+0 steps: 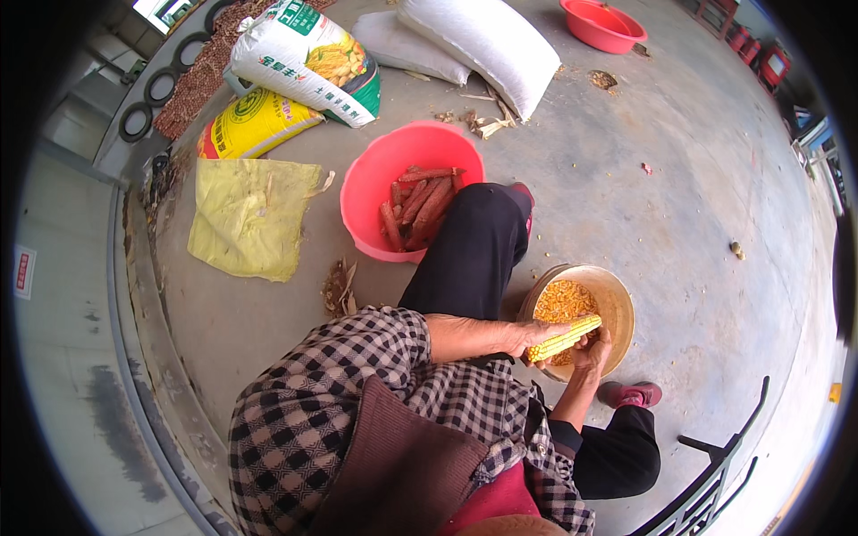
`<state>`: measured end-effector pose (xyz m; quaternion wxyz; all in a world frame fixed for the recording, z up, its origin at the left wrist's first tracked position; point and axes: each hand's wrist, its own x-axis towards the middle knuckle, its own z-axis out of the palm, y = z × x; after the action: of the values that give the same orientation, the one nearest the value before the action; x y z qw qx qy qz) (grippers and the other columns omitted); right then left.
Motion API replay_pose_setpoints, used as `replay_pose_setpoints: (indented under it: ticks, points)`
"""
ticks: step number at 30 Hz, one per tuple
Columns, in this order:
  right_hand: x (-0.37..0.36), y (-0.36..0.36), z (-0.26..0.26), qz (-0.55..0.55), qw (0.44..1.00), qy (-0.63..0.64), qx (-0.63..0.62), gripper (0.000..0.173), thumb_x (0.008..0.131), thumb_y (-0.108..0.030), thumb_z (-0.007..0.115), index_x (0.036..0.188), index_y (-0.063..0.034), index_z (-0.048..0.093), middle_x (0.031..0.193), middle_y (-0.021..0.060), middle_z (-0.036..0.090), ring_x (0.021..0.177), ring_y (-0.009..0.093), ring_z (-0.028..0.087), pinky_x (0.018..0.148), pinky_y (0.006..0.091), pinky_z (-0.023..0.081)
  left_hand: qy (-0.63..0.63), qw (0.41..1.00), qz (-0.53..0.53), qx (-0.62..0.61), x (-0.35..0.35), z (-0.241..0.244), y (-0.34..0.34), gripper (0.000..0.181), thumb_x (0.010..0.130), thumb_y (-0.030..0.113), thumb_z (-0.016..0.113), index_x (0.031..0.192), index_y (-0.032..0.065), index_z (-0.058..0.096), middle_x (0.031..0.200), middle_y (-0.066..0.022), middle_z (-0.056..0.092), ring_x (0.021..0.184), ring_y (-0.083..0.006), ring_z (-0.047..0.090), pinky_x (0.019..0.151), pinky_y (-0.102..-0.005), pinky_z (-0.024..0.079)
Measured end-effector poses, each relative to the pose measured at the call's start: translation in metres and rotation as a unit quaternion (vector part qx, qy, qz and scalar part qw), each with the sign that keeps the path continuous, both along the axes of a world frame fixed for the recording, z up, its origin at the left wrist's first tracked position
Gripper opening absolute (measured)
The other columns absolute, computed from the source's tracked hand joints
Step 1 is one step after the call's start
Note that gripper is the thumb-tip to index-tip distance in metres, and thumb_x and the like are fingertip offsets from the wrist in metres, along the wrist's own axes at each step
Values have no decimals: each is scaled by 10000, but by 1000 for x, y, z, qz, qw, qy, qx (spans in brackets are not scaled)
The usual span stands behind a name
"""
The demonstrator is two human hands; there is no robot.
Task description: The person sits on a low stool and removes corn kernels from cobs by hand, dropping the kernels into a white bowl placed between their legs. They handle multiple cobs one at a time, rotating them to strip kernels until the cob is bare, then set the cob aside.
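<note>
A yellow ear of corn (564, 338) with rows of kernels lies across both my hands, above a bucket. My left hand (531, 335) is wrapped around its left part, the thumb lying along the top. From below, my right hand (592, 350) grips the right end, and some of its fingers are hidden behind the ear. The round, pale plastic bucket (620, 311) stands on the floor between my feet. Loose corn kernels (562, 301) cover its bottom.
A pink-red basin (362, 194) holds several bare red cobs (429, 204) beside my left leg. A yellow woven sack (251, 218) lies flat, near filled sacks (305, 63) bearing print. White sacks (482, 47) and a red basin (603, 27) sit farther off. A dark metal rack (720, 462) stands at right.
</note>
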<state>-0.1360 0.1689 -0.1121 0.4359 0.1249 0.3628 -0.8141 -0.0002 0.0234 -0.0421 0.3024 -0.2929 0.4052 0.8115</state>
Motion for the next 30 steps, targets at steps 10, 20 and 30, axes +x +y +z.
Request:
replay_pose_setpoints:
  ticks: [10,20,30]
  points:
    - [0,2,21,-17,999,-23,-28,317,896,-191,496,1096,34,598,912,115,673,476,91,437,395,207,341,18,999,-19,-38,-2,5,-5,657,816,736,474,906,96,594,620,-71,572,457,-163,579,355,-257,410]
    - [-4,2,22,-14,1000,-11,1,338,890,-139,527,1188,15,564,936,90,671,498,74,451,406,202,377,23,998,-12,-60,-1,11,-11,643,836,687,504,945,64,620,600,-85,573,431,-181,587,318,-254,414]
    - [-3,3,12,-25,999,24,9,259,883,-86,519,1105,4,618,805,24,650,563,85,535,454,205,440,55,988,-21,-139,-2,23,-14,611,871,633,504,987,47,629,582,-79,557,421,-172,584,308,-261,424]
